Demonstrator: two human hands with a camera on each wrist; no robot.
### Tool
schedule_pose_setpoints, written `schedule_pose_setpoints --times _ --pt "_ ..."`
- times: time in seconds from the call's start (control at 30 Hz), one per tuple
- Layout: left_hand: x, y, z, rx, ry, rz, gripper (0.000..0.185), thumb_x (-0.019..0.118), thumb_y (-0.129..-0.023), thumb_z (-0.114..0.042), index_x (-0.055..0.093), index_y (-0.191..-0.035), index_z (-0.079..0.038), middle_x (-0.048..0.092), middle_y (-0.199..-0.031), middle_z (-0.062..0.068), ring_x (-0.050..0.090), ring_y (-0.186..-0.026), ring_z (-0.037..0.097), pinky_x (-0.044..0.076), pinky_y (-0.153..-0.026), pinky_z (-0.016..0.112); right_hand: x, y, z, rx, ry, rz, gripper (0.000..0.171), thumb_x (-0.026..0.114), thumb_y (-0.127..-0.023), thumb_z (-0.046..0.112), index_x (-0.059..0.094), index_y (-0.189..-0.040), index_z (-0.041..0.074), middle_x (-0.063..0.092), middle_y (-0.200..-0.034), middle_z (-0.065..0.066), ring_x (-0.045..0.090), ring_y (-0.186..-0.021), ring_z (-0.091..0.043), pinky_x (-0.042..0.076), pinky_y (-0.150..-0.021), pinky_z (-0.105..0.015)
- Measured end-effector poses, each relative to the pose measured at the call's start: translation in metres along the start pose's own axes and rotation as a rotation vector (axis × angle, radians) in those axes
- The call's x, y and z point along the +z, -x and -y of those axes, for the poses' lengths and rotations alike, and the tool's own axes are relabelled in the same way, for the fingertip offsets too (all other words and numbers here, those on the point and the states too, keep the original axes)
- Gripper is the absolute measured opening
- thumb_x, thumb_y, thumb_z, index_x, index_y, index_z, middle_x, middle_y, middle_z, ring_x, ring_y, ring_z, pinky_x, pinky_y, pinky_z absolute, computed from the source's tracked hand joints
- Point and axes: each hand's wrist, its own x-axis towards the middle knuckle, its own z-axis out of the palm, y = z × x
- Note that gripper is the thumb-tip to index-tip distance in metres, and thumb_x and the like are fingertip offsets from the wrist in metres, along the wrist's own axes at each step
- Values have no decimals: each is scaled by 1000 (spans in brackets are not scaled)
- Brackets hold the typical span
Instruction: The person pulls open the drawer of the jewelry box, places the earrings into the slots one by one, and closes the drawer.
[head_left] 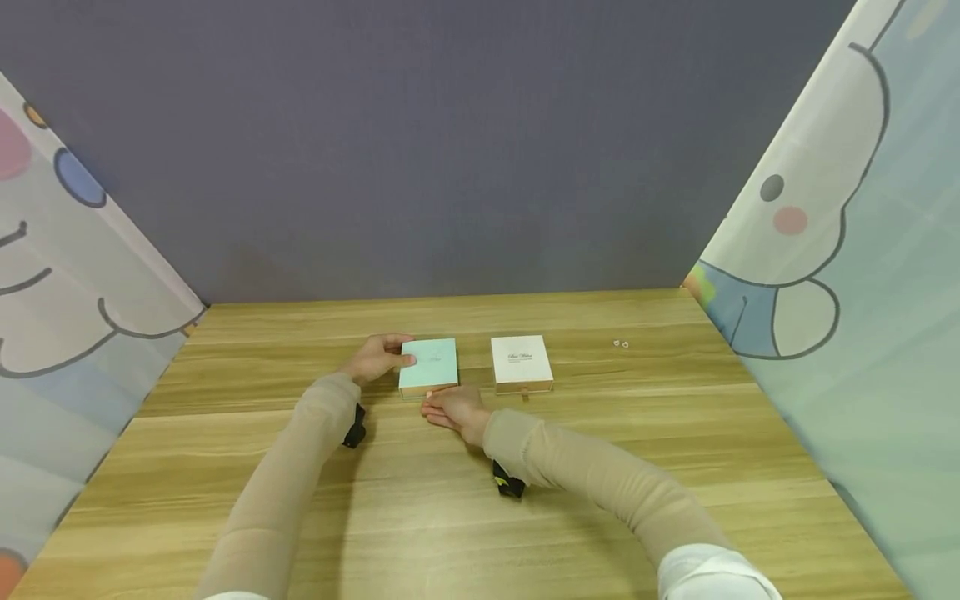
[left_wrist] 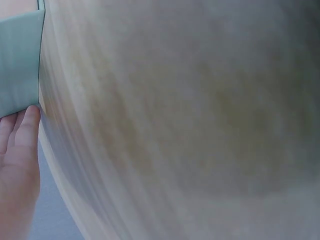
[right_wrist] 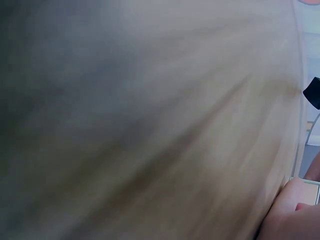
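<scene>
Just left of frame centre, the mint box looks light, stiff and smooth-sided, best held by its edges: left hand grip clasps its left edge, right hand pinches the near front.

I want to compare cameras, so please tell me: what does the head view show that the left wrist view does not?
Only the head view shows the white box, the right hand at the near edge of the mint box, and two tiny pieces far right. Only the left wrist view shows, close up, a fingertip touching the mint box's side. Both show the left hand, the mint box and the wooden table.
</scene>
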Motion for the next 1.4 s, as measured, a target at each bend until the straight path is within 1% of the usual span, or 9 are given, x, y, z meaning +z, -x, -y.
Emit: schedule_pose_setpoints --times 0.23,0.3,0.43,0.53,0.7,0.93,1.17,1.23,1.4 --pt "0 -3 -2 2 10 10 61 64 -87 -25 38 -138 -4 35 -142 20 33 -131 37 33 -105 50 0 0 -2 -30 30 -50 19 59 -87 2 63 -104 -5 70 -93 -16 68 -77 -13 55 -71 -23" --pt "-1 -4 -3 12 15 5 60 64 -87 -24 39 -138 -3 36 -142 21 34 -130 37 33 -105 49 1 1 -2 -36 37 -53 19 59 -87 3 63 -104 -5 70 -91 -15 68 -75 -12 55 -70 -23" --pt "-3 -2 -3 16 -10 -5 59 63 -88 -20 39 -138 -1 37 -141 21 35 -129 37 35 -104 49 3 2 -4 -31 51 -45 18 59 -87 3 64 -103 -4 70 -91 -15 68 -72 -11 56 -69 -24" --pt "-3 0 -5 13 -32 1 59 63 -88 -21 38 -138 -1 36 -141 21 35 -129 38 35 -104 49 4 3 -6 -31 52 -49 18 59 -87 3 65 -103 -5 70 -92 -16 68 -72 -12 56 -69 -24" --pt "0 2 -6 17 -41 11 58 62 -89 -22 39 -138 -1 37 -141 21 35 -129 37 34 -104 49 2 5 -8 -46 52 -42 20 58 -87 1 63 -105 -7 69 -94 -20 69 -77 -15 56 -71 -25" --pt "-1 1 -2 19 -49 9 59 62 -89 -23 39 -137 0 37 -141 22 34 -129 39 34 -104 51 4 13 -11 -44 57 -35 22 58 -87 1 61 -106 -9 68 -95 -21 68 -74 -14 56 -70 -25" --pt "-2 3 -2 17 -60 15 61 62 -88 -26 38 -138 -1 36 -141 22 33 -129 39 33 -104 50 7 18 -13 -31 67 -40 21 58 -87 0 61 -106 -9 69 -94 -20 69 -75 -15 56 -70 -25" --pt "-2 9 -11 14 -55 20 60 61 -89 -23 37 -138 1 35 -141 24 33 -129 40 33 -104 51 7 20 -14 -28 70 -37 21 58 -88 1 61 -105 -9 69 -93 -20 69 -75 -14 56 -70 -25" --pt "-3 9 -12 10 -56 13 59 62 -89 -22 38 -138 1 37 -141 22 35 -129 38 33 -104 50 8 27 -15 -31 79 -28 22 57 -88 2 61 -107 -10 68 -96 -22 69 -78 -17 56 -72 -27"
